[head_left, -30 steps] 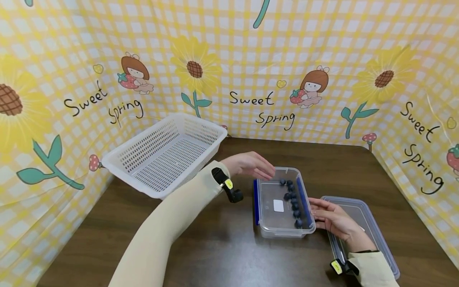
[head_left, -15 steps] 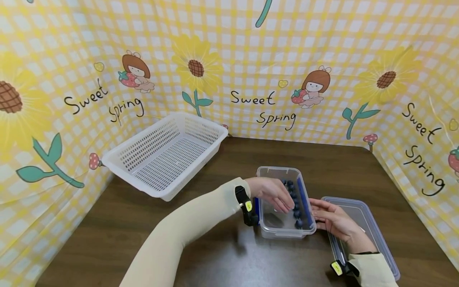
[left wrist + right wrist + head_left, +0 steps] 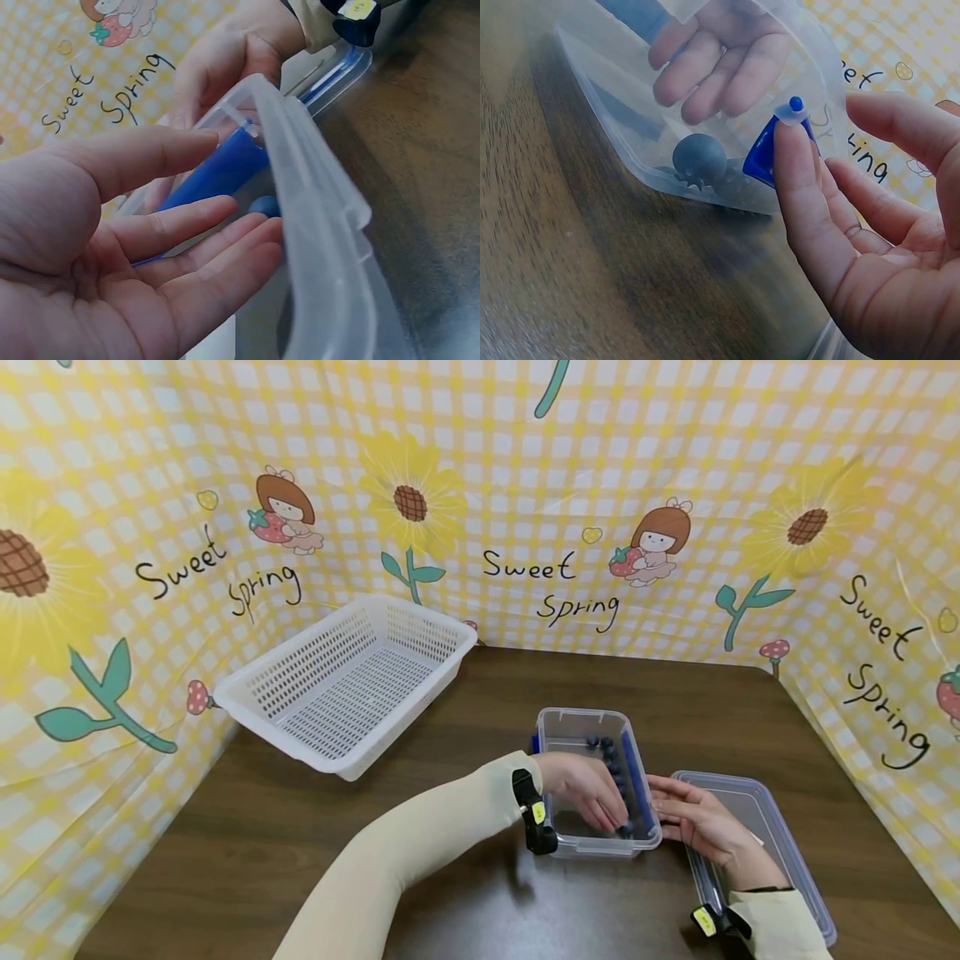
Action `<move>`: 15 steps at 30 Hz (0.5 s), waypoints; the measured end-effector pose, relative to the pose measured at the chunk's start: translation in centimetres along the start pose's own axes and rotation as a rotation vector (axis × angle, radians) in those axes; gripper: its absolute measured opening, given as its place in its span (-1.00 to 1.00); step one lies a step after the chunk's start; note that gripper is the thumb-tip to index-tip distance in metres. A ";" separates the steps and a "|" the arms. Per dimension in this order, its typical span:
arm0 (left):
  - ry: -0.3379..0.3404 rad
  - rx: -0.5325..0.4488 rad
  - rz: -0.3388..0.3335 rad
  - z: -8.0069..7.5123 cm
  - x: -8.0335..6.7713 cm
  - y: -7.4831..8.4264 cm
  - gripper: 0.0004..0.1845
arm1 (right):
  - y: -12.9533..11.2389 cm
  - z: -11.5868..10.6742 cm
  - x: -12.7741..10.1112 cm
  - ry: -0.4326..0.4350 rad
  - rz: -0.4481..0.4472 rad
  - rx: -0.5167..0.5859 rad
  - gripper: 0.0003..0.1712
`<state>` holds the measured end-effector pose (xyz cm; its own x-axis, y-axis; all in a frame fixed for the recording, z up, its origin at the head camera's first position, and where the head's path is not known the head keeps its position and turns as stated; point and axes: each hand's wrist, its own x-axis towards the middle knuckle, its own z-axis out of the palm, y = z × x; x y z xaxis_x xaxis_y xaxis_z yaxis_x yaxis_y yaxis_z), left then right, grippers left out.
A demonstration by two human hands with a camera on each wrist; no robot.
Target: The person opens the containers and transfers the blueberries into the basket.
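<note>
- Head view: clear plastic container with blue side clips, standing near the middle of a dark wooden table. A row of blueberries lies along its right inner wall.
- Head view: left hand, reaching down inside the container at its near end, fingers loosely extended toward the nearest berry. No berry is seen held.
- Head view: right hand, fingers straight, resting against the container's right outer wall, apparently steadying it.
- Head view: clear lid, flat on the table under and beyond the right hand. White perforated basket, empty, well apart at back left. Yellow checked backdrop around the table.
- Left wrist view: left hand, palm up, fingers relaxed and slightly bent, holding nothing. One berry shows just beyond the fingertips, beside the blue clip and behind the container rim.
- Right wrist view: right hand, open, one fingertip touching the blue clip on the wall. Through the clear wall, the left fingers hover just above a single berry on the floor.
- Step in hand, as judged: reaching for the nearest blueberry, grasp not yet made.
- Next move, as judged: a light fingertip pinch round the berry in the tight corner, gentle enough not to crush it, with the right hand bracing the container.
</note>
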<state>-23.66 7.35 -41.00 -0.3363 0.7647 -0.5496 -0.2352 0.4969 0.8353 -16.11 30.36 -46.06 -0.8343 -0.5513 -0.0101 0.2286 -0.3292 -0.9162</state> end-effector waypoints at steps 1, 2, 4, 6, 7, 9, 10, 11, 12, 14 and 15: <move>-0.002 0.001 -0.003 0.1 0.1 0.0 -0.80 | 0.0 0.0 -0.1 0.004 0.002 -0.002 -0.49; -0.004 0.003 -0.008 0.3 0.1 -0.1 -0.80 | 0.0 0.0 -0.1 0.007 0.002 -0.003 -0.49; 0.000 0.004 -0.020 0.5 0.2 -0.2 -0.82 | 0.0 0.0 -0.1 0.008 0.001 -0.009 -0.49; 0.007 0.013 -0.029 0.7 0.2 -0.3 -0.83 | -0.1 0.0 -0.1 0.005 -0.001 -0.011 -0.51; 0.011 0.020 -0.033 0.7 0.3 -0.4 -0.83 | -0.1 0.0 -0.1 0.004 -0.002 -0.009 -0.51; 0.018 0.024 -0.033 0.9 0.4 -0.5 -0.83 | 0.0 0.1 -0.1 0.000 -0.007 -0.005 -0.52; 0.018 0.029 -0.030 1.0 0.5 -0.6 -0.82 | 0.0 0.1 -0.1 -0.001 -0.007 -0.001 -0.52; 0.016 0.035 -0.025 1.1 0.6 -0.6 -0.81 | 0.0 0.1 -0.1 0.000 -0.007 0.002 -0.52; 0.016 0.034 -0.022 1.1 0.8 -0.7 -0.80 | 0.0 0.1 -0.1 0.000 -0.006 0.005 -0.51; 0.019 0.031 -0.017 1.3 1.1 -0.8 -0.80 | 0.0 0.1 -0.1 -0.002 -0.006 0.010 -0.50; 0.021 0.034 -0.017 1.4 1.2 -0.8 -0.80 | 0.0 0.1 -0.1 -0.002 -0.005 0.009 -0.49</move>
<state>-22.65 8.44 -42.37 -0.3519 0.7471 -0.5640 -0.2103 0.5240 0.8253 -16.00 30.29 -46.05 -0.8342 -0.5515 -0.0049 0.2293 -0.3386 -0.9126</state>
